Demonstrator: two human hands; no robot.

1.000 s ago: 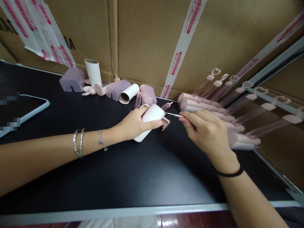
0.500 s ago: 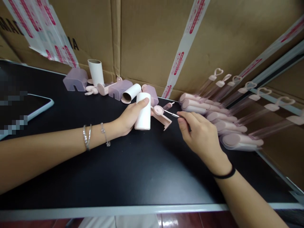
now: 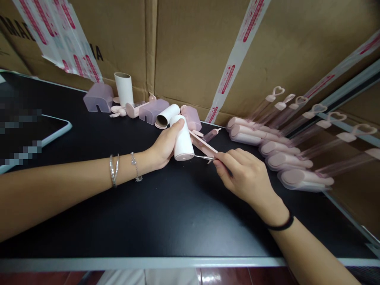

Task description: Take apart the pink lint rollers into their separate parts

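My left hand (image 3: 166, 145) is wrapped round a white tube (image 3: 183, 141), tilted with its pinkish lower end toward me. In my right hand (image 3: 243, 172) is a thin metal tool (image 3: 204, 157), pinched between thumb and fingers, its tip at the tube's bottom edge. Behind the tube and the tool lies a long pink plastic part (image 3: 204, 145), partly hidden. A small clear purple piece with a pale tip (image 3: 211, 135) rests just beyond it.
Another white tube (image 3: 124, 89) stands at the back, and one (image 3: 168, 115) leans among purple covers (image 3: 99, 97) and pink parts. Several pink items with heart-shaped loops (image 3: 304, 181) line the right side. A phone-like device (image 3: 56, 130) lies left. Cardboard (image 3: 190, 51) rises behind.
The white tube has tilted, showing its lower end. My right hand has moved left and slightly down, bringing the tool's tip to the tube's end. The round pink disc at the tip is no longer visible.
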